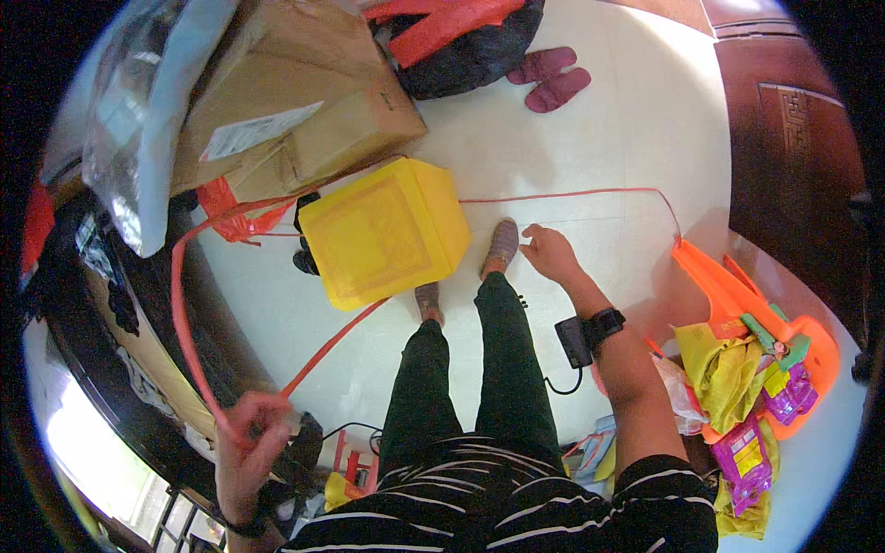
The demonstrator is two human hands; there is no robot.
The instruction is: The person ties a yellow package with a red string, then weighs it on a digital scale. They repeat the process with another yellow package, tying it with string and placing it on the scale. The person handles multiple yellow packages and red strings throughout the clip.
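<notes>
My left hand (250, 442), slightly blurred at the lower left, grips a red plastic cord (180, 297). The cord bows out in a wide loop, with one strand leading to the lower edge of a yellow box (373, 238). This box is in front of my feet, showing a faint square frame pattern on its large face. From its right side a thin stretch of cord (567, 195) crosses the floor towards an orange chair. My right hand (551, 254) hovers right of the box with nothing in it, thumb and fingers a little apart.
A large cardboard box (325, 131) and clear plastic wrapping (121, 138) stand at the upper left. A red plastic bag (235, 211) lies beside the yellow box. The orange plastic chair (719, 283) holds yellow and purple packets (747, 456). Maroon slippers (556, 90) lie farther off.
</notes>
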